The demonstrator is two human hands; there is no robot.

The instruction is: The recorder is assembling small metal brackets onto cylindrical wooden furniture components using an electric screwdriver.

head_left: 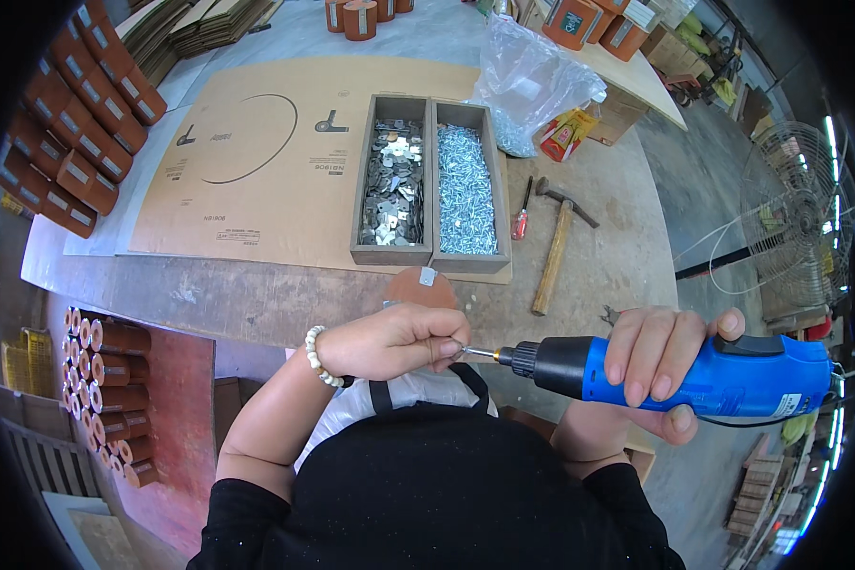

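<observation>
My right hand (670, 366) grips a blue and black electric screwdriver (693, 375), held level with its bit pointing left. My left hand (394, 340), with a bead bracelet on the wrist, pinches a small screw (459, 350) against the bit tip. Just beyond my left hand a round brown wooden piece (418, 287) with a small metal plate (427, 276) on it lies at the table's near edge.
A grey two-part tray (432, 180) holds metal plates on the left and screws on the right. A hammer (556, 249) and a red-handled screwdriver (522, 217) lie to its right. A flat cardboard sheet (256, 161), a plastic bag (532, 81) and stacks of brown cylinders (76, 123) surround the table.
</observation>
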